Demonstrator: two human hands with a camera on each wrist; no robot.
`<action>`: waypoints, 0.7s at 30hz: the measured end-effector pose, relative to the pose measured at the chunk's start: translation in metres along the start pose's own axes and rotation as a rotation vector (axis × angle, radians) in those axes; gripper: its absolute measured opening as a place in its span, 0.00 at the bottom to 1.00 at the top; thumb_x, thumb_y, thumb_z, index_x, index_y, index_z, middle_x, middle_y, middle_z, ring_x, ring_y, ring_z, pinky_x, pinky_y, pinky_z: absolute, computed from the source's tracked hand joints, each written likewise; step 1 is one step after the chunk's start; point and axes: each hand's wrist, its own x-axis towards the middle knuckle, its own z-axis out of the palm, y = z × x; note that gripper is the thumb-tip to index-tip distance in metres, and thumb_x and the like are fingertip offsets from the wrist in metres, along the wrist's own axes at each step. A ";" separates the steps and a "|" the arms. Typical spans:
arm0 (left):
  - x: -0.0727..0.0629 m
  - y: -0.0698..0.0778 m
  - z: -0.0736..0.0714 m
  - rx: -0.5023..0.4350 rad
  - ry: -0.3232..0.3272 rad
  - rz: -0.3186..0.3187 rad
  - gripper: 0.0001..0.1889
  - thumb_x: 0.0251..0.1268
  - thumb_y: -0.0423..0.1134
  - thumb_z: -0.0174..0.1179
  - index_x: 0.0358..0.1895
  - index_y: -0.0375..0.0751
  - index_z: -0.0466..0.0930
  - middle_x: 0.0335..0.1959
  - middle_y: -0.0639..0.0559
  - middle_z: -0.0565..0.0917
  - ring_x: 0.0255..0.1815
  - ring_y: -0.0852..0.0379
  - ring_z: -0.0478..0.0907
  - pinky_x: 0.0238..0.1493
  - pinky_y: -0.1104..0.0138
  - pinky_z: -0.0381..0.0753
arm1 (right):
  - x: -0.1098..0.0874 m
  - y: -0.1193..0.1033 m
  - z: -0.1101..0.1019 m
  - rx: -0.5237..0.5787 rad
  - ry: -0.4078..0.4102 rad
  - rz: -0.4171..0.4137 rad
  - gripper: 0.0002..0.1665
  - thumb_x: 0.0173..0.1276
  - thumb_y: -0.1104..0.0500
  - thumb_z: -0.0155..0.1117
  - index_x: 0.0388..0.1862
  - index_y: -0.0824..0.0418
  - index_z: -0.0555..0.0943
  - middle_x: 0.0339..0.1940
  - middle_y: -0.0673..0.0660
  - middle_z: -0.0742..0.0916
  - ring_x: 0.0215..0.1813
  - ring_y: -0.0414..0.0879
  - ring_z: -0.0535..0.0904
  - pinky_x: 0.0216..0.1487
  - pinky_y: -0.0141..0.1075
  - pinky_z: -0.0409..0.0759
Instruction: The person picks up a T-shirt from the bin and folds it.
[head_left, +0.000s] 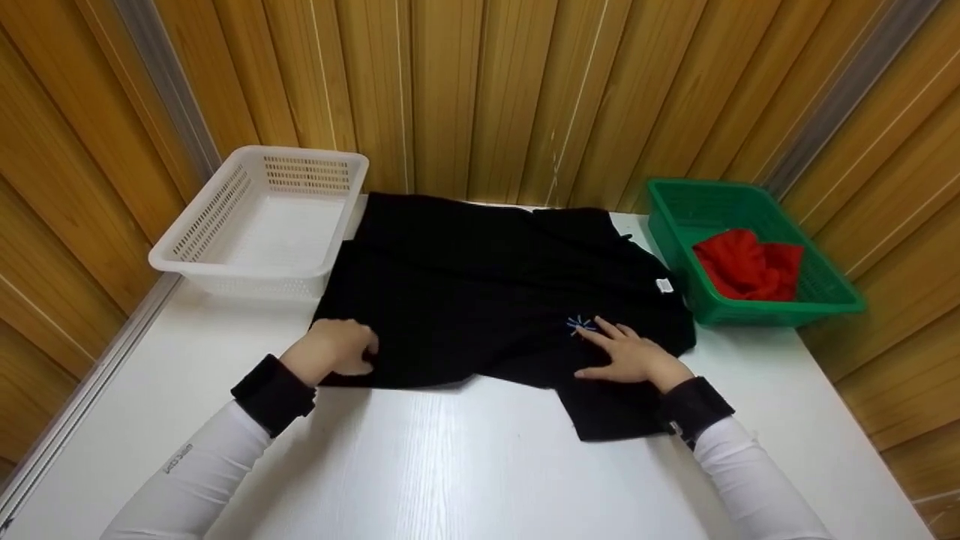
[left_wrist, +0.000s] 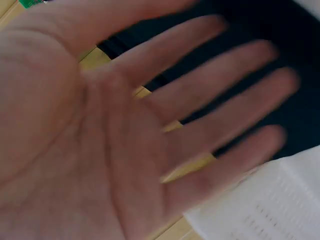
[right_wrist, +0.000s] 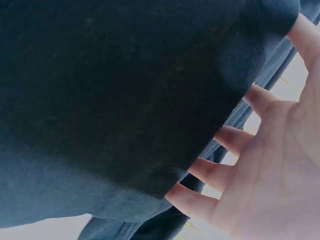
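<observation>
A black T-shirt (head_left: pixel 450 292) lies spread across the white table, its collar side to the right and a short sleeve (head_left: pixel 611 411) pointing toward me. My left hand (head_left: pixel 337 346) is over the shirt's near left corner; the left wrist view shows its fingers (left_wrist: pixel 215 95) extended and spread, with nothing in the palm. On the chest, my right hand (head_left: pixel 630 356) rests with spread fingers beside a blue starburst print (head_left: pixel 579 325). In the right wrist view those fingertips (right_wrist: pixel 177 192) meet the dark cloth. A small white label (head_left: pixel 664 286) shows near the collar.
At the back left stands a white perforated basket (head_left: pixel 349 217), right beside the shirt's edge. A green basket (head_left: pixel 795 311) at the back right holds a crumpled red cloth (head_left: pixel 750 266). Wood-look panels (head_left: pixel 480 97) wall the table (head_left: pixel 450 465) at the back and sides.
</observation>
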 end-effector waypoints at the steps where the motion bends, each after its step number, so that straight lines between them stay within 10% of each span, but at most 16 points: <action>1: 0.006 0.000 0.004 -0.015 0.045 0.008 0.20 0.66 0.43 0.65 0.58 0.38 0.84 0.57 0.36 0.86 0.56 0.37 0.84 0.57 0.43 0.84 | -0.001 0.000 0.000 -0.004 0.008 0.006 0.54 0.67 0.27 0.61 0.84 0.52 0.58 0.85 0.69 0.57 0.80 0.79 0.54 0.70 0.78 0.61; 4: 0.022 -0.002 0.018 -0.067 0.136 0.013 0.33 0.70 0.57 0.61 0.70 0.38 0.74 0.68 0.32 0.78 0.68 0.30 0.75 0.66 0.37 0.76 | -0.004 0.000 0.001 -0.001 0.017 0.034 0.56 0.67 0.27 0.61 0.83 0.54 0.58 0.84 0.71 0.57 0.79 0.80 0.55 0.69 0.78 0.63; 10: 0.041 -0.014 0.046 -0.203 0.026 -0.037 0.48 0.68 0.70 0.55 0.83 0.50 0.51 0.85 0.35 0.50 0.84 0.26 0.47 0.77 0.27 0.52 | -0.019 0.009 0.002 0.037 -0.029 0.122 0.63 0.63 0.23 0.61 0.84 0.56 0.53 0.83 0.76 0.54 0.77 0.86 0.53 0.67 0.81 0.60; 17: 0.046 -0.021 0.050 -0.238 0.013 -0.037 0.50 0.66 0.72 0.54 0.84 0.53 0.48 0.86 0.37 0.46 0.85 0.27 0.43 0.75 0.24 0.51 | -0.048 0.023 -0.014 0.071 -0.169 0.327 0.77 0.55 0.20 0.64 0.84 0.66 0.45 0.79 0.86 0.50 0.76 0.87 0.52 0.71 0.77 0.60; 21: 0.047 -0.020 0.049 -0.239 -0.004 -0.035 0.49 0.67 0.72 0.55 0.84 0.53 0.48 0.86 0.37 0.45 0.85 0.27 0.42 0.75 0.24 0.50 | -0.058 0.025 -0.026 0.035 -0.215 0.376 0.74 0.58 0.18 0.59 0.79 0.76 0.55 0.75 0.85 0.64 0.73 0.79 0.66 0.71 0.70 0.67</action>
